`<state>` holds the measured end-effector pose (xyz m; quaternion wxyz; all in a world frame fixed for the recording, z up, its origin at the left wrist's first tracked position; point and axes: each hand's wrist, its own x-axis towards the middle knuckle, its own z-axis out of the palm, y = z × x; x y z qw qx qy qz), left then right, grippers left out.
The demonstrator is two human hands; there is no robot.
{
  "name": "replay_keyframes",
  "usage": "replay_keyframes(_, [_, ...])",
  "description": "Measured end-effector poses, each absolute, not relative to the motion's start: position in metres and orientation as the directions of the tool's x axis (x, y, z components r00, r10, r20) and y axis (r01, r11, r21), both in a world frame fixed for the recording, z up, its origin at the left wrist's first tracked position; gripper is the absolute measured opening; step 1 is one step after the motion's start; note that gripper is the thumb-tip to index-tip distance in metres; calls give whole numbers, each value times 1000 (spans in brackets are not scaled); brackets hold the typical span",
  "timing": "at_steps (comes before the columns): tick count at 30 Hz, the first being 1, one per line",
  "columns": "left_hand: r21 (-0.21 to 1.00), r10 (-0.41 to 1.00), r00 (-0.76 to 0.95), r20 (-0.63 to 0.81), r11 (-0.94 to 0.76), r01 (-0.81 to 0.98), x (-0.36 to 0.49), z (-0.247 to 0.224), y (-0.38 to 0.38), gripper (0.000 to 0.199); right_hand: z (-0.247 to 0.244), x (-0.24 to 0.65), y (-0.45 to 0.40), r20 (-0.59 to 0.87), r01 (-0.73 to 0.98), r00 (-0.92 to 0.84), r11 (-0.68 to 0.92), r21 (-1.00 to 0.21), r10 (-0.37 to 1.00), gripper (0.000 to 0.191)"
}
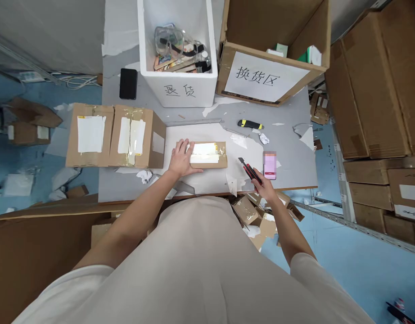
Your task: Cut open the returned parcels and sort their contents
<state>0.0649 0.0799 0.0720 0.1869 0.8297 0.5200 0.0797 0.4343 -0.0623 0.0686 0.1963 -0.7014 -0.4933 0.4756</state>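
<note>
A small cardboard box (222, 157) lies on the white sheet on the table, with a white label and shiny tape across its top. My left hand (181, 160) grips its left end, thumb along the near side and fingers at the far corner. In my right hand (265, 186) is a red and black utility knife (250, 170), its tip pointing up and left. The knife is to the right of the box, apart from it. Just beyond my right hand lies a phone with a pink lit screen (270, 164).
Two taped cartons (156, 155) stand at the left. At the back are a white foam bin (180, 96) holding goggles and packets, and an open carton (224, 83) with small boxes. A black phone (128, 84), a yellow-black cutter (250, 124) and paper scraps (264, 138) lie about.
</note>
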Motion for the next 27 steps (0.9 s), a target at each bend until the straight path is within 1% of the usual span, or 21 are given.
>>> replay_keyframes(3, [388,883,463,-70,-404,828,62,74,79,118,59,423,-52,-392,678,128,-369,-635,911,66])
replay_keyframes(5, [393,867,493,-72,-430,813,58,74,79,114,54,409,-43,-351,734,152,-343,-587,924,64])
replay_keyframes(8, [404,847,525,-86,-452,795,51,73,76,107,46,391,-35,-275,768,176,-307,-563,945,60])
replay_keyframes(10, [408,845,527,-87,-453,793,48,72,73,102,38,386,-34,-286,777,212,-338,-531,935,60])
replay_keyframes(13, [406,854,516,-65,-450,795,46,71,67,94,21,384,-36,-338,807,285,-415,-421,897,62])
replay_keyframes(16, [401,863,503,-45,-446,800,45,69,62,88,3,382,-40,-323,838,328,-432,-334,887,61])
replay_keyframes(22, [417,865,501,-16,-450,790,42,65,51,83,-22,370,-49,-308,845,358,-446,-294,881,59])
replay_keyframes(27, [485,887,461,17,-411,772,30,58,44,80,-19,362,-48,-312,872,344,-424,-245,886,62])
